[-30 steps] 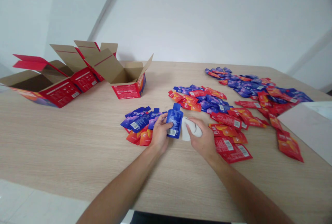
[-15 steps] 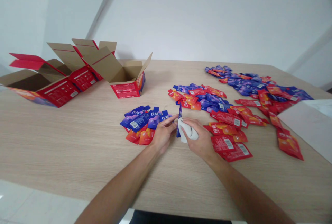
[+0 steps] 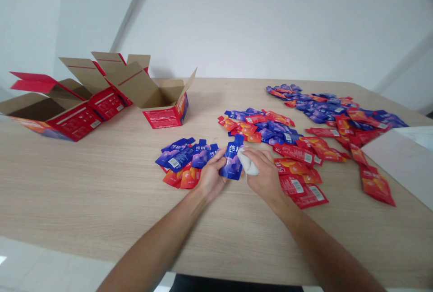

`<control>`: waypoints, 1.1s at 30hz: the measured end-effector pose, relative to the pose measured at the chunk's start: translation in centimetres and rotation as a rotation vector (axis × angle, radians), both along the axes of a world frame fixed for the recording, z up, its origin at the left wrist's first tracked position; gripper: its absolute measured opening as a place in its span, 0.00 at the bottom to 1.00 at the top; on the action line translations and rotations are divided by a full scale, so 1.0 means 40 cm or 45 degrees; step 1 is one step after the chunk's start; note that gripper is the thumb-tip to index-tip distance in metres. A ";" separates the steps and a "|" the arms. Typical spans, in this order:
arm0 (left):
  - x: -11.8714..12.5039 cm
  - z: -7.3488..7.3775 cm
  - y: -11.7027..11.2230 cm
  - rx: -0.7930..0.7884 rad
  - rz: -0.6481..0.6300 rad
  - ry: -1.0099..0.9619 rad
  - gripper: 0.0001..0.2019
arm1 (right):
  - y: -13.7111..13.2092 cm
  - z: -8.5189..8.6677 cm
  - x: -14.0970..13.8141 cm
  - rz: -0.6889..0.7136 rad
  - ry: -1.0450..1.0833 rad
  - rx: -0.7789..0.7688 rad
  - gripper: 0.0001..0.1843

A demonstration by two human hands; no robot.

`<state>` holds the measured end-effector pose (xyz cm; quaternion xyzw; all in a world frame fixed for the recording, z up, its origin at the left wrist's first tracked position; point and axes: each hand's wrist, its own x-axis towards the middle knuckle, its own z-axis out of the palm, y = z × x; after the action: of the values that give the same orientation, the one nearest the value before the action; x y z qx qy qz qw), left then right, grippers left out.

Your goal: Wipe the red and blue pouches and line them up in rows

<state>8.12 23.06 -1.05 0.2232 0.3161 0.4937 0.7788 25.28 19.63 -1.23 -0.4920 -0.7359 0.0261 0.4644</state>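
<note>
Upright between my hands is a blue pouch (image 3: 232, 161) with a narrow neck, its printed front facing me. My left hand (image 3: 212, 175) grips its left edge, thumb on the front. A folded white cloth (image 3: 249, 164) is pinched in my right hand (image 3: 265, 175) and touches the pouch's right edge. Just left of my left hand lies a small pile of blue pouches (image 3: 182, 159) and orange-red pouches (image 3: 190, 177). Red pouches (image 3: 297, 186) lie close to the right of my right hand.
Open red cardboard boxes (image 3: 162, 119) stand at the left back of the wooden table (image 3: 101, 183). More mixed pouches (image 3: 270, 132) spread over the middle and the right side (image 3: 324, 110). A white sheet-like object (image 3: 402, 156) lies at the right edge.
The blue pouch has turned from edge-on to showing its front. My right hand with the cloth has shifted slightly right, to the pouch's edge.
</note>
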 end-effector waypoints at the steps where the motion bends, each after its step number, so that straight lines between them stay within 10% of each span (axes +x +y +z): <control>1: 0.003 0.000 -0.003 0.000 -0.024 -0.005 0.25 | 0.001 0.001 0.002 -0.021 -0.001 0.014 0.36; 10: 0.000 -0.001 -0.004 -0.064 0.006 0.061 0.23 | -0.014 -0.016 -0.040 0.323 -0.091 -0.068 0.37; 17: 0.004 0.007 -0.017 -0.010 -0.139 0.079 0.22 | 0.006 0.007 0.003 -0.024 0.023 -0.066 0.32; 22: -0.004 0.011 -0.007 0.132 -0.089 0.197 0.22 | -0.004 0.000 -0.018 0.199 -0.004 -0.094 0.36; 28: -0.034 -0.005 0.032 0.969 0.113 1.043 0.21 | 0.000 -0.025 -0.037 0.116 -0.083 -0.285 0.30; 33: -0.034 -0.052 0.035 1.391 -0.141 1.832 0.21 | 0.017 -0.052 -0.024 -0.025 -0.143 -0.384 0.25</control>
<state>6.74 24.48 -3.12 0.8315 0.4370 0.2780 0.2011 24.30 20.31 -3.32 -0.5640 -0.7436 0.1041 0.3437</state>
